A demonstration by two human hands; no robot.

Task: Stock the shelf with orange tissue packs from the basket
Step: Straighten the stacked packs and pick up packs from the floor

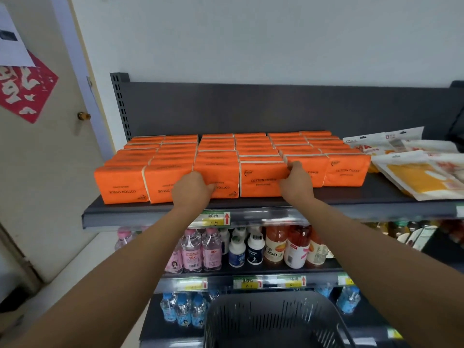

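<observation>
The top shelf [351, 197] is nearly filled by the orange tissue packs [251, 146], set in tight rows from the far panel to the near edge. In the black basket [276, 320], low and near, no pack is seen. Snack bags [414, 172] are laid just right of the rows. The left hand [192, 189] is pressed on the front row [261, 179]; its grip cannot be told. The right hand [295, 182] has its fingers curled over that row's top edge. If pushed unevenly, a pack may be tipped off the near lip. Only a narrow strip is left free there.
</observation>
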